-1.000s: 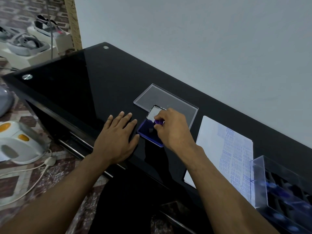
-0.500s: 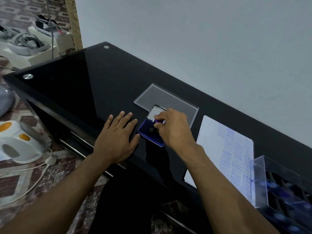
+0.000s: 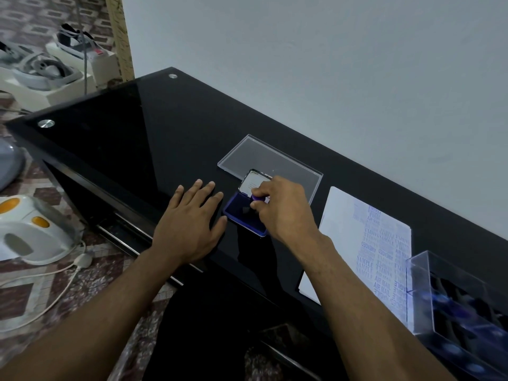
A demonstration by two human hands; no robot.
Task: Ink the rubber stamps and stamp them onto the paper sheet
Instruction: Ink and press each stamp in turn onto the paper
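Observation:
A small blue ink pad [image 3: 238, 213] lies open on the black glass table [image 3: 132, 138], its lid [image 3: 251, 184] tipped back. My right hand [image 3: 280, 207] pinches a purple rubber stamp [image 3: 257, 198] over the pad's far end; the stamp's lower part is hidden by my fingers. My left hand [image 3: 189, 225] rests flat on the table just left of the pad, fingers spread, thumb beside the pad's edge. To the right lies the white paper sheet [image 3: 360, 243], covered with several blue stamped words.
A clear plastic lid [image 3: 264, 158] lies flat behind the ink pad. A clear box [image 3: 439, 273] holding several more stamps stands at the right, on the paper's near corner. The table's front edge runs below my wrists. An appliance [image 3: 30, 232] sits on the floor at left.
My right hand has shifted very slightly over the pad with the stamp. My left hand has stayed flat in place.

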